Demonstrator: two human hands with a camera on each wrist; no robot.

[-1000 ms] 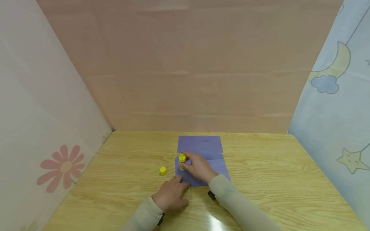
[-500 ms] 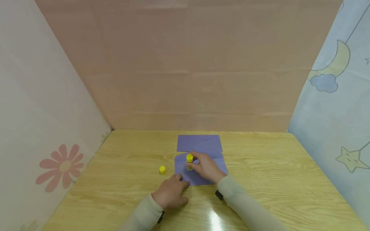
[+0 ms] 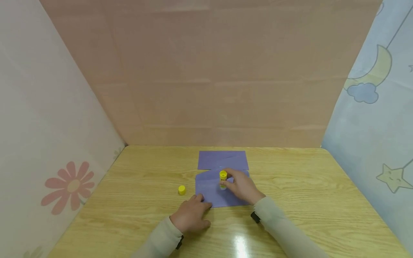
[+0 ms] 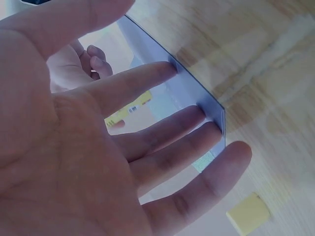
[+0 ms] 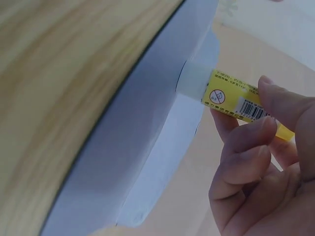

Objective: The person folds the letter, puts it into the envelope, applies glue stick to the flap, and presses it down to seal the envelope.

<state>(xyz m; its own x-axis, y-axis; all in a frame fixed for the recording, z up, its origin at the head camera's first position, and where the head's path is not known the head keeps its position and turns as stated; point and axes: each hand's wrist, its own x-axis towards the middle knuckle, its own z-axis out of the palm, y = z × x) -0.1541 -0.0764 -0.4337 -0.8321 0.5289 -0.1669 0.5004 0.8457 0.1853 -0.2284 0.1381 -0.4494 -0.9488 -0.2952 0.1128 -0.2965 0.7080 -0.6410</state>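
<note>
A purple envelope [image 3: 209,195] lies on the table, its flap side away from the person. My right hand [image 3: 240,184] pinches a yellow glue stick [image 5: 236,97] between thumb and fingers and holds it upright. In the right wrist view the glue stick's pale lower end meets the envelope's purple paper [image 5: 123,132]. My left hand [image 3: 192,214] rests at the envelope's near left corner with its fingers spread. The left wrist view shows the fingertips [image 4: 197,114] pressing along the paper's edge.
The yellow cap [image 3: 182,190] stands on the wooden table [image 3: 145,200], left of the envelope. A purple rectangle of paper [image 3: 222,159] lies just beyond the envelope. A tan sheet [image 3: 206,82] hangs behind the table's far edge, with patterned walls on both sides.
My right hand has slid the glue stick to the right across the envelope. The left hand, the cap and the far purple paper have stayed in place.
</note>
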